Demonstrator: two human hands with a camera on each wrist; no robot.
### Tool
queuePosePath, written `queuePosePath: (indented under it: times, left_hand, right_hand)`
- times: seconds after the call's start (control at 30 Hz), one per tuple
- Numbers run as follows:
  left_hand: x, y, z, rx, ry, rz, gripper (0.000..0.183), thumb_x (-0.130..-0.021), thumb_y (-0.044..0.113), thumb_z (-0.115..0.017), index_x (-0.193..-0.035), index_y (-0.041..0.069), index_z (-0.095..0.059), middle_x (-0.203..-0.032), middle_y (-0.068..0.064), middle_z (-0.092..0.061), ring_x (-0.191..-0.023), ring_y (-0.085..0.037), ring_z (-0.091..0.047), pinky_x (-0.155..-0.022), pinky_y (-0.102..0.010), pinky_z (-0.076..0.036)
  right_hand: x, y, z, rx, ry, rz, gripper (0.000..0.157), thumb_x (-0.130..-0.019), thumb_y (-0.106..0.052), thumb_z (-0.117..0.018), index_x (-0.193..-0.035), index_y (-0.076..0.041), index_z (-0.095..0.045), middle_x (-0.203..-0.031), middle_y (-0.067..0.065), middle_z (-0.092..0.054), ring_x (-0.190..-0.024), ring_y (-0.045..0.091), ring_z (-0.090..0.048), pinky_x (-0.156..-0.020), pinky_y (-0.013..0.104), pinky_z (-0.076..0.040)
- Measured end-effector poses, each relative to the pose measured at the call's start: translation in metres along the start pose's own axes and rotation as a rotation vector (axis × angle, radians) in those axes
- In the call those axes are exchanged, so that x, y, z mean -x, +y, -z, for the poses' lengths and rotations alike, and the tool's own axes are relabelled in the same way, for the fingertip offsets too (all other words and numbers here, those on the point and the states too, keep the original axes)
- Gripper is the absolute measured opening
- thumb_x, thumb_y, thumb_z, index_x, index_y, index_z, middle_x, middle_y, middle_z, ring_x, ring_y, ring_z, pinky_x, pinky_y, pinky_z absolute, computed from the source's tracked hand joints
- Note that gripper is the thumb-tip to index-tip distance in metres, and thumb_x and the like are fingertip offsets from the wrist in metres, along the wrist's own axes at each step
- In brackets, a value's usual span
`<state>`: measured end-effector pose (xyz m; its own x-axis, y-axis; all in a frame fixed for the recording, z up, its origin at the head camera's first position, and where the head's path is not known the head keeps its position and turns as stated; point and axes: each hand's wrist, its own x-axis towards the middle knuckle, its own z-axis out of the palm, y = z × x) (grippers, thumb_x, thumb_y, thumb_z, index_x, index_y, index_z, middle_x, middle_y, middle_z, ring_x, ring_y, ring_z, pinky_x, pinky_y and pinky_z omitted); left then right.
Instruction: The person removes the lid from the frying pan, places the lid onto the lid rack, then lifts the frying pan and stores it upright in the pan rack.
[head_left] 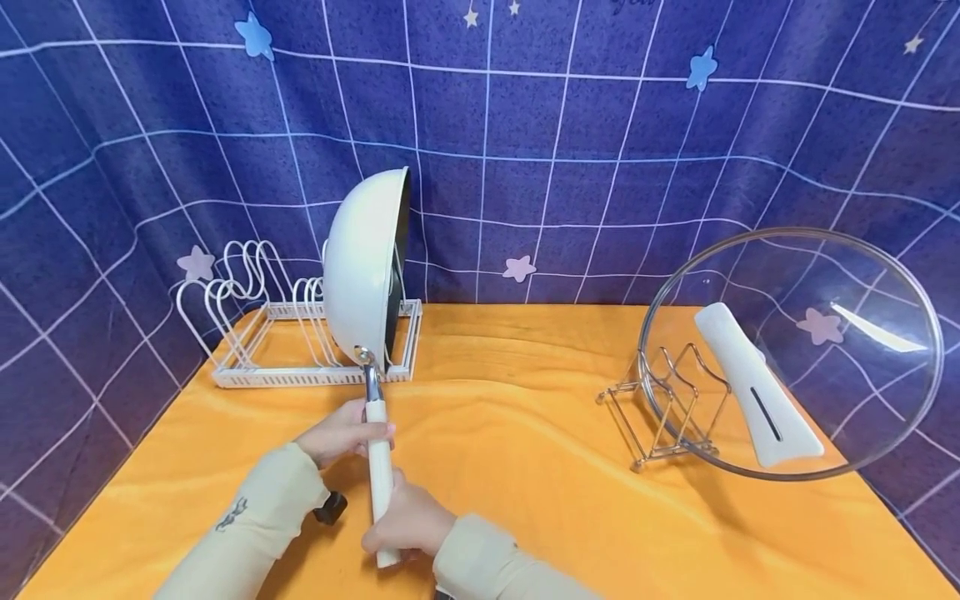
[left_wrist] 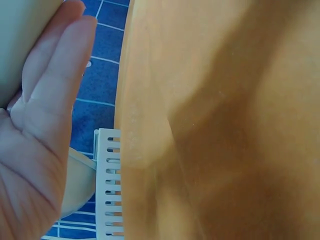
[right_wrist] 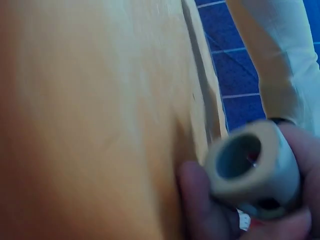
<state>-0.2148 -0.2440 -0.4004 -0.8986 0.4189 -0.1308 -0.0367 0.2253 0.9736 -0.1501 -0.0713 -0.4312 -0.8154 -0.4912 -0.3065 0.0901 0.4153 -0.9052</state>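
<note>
A white wok [head_left: 358, 258] with a dark inside stands tipped on its side at the right end of a white dish rack [head_left: 300, 378]. Its long white handle [head_left: 379, 475] points toward me. My left hand [head_left: 339, 435] holds the handle near its metal neck, thumb across the top; in the left wrist view its fingers [left_wrist: 60, 75] lie along the handle. Lower down, my right hand [head_left: 414, 515] grips the handle close to its end. The hollow handle end [right_wrist: 282, 172] shows between thumb and fingers in the right wrist view.
At the right, a large glass lid [head_left: 847, 433] with a white grip [head_left: 757, 392] leans upright in a small metal wire rack [head_left: 660, 454]. An orange cloth [head_left: 525, 433] covers the table. A blue gridded curtain [head_left: 555, 167] hangs behind it.
</note>
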Motion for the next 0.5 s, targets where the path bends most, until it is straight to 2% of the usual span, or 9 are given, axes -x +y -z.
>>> queuePosePath:
  times: [0.13, 0.2, 0.37, 0.5]
  left_hand:
    - [-0.002, 0.0, -0.002, -0.04, 0.004, 0.003, 0.015, -0.093, 0.011, -0.059, -0.097, 0.0, -0.049, -0.079, -0.002, -0.064, -0.069, -0.01, -0.062, -0.063, -0.026, -0.054]
    - [-0.003, 0.0, -0.003, -0.054, 0.004, 0.005, 0.016, -0.094, 0.012, -0.059, -0.096, 0.0, -0.049, -0.08, -0.001, -0.064, -0.069, -0.01, -0.062, -0.064, -0.027, -0.054]
    - [-0.007, 0.0, -0.002, -0.025, 0.016, 0.01, 0.015, -0.094, 0.012, -0.06, -0.095, 0.002, -0.048, -0.078, -0.002, -0.064, -0.069, -0.011, -0.063, -0.063, -0.027, -0.055]
    - [-0.008, -0.001, -0.001, -0.002, 0.021, 0.014, 0.015, -0.093, 0.012, -0.06, -0.094, 0.004, -0.048, -0.078, -0.001, -0.065, -0.069, -0.01, -0.063, -0.062, -0.025, -0.054]
  right_hand:
    - [0.0, 0.0, 0.008, 0.065, -0.051, 0.0, 0.059, -0.063, -0.005, -0.074, -0.114, -0.008, -0.046, -0.071, 0.007, -0.057, -0.041, 0.015, -0.048, -0.035, 0.024, -0.04]
    - [0.001, 0.0, 0.011, 0.092, -0.061, 0.001, 0.056, -0.064, -0.005, -0.075, -0.112, -0.009, -0.046, -0.067, 0.006, -0.056, -0.038, 0.014, -0.045, -0.034, 0.022, -0.036]
    - [0.0, -0.002, 0.014, 0.111, -0.07, -0.009, 0.053, -0.063, -0.007, -0.074, -0.109, -0.01, -0.046, -0.06, 0.004, -0.052, -0.039, 0.012, -0.039, -0.035, 0.022, -0.028]
    - [-0.002, -0.003, 0.015, 0.102, -0.066, -0.016, 0.053, -0.063, -0.006, -0.072, -0.109, -0.008, -0.046, -0.059, 0.004, -0.051, -0.039, 0.012, -0.037, -0.035, 0.022, -0.027]
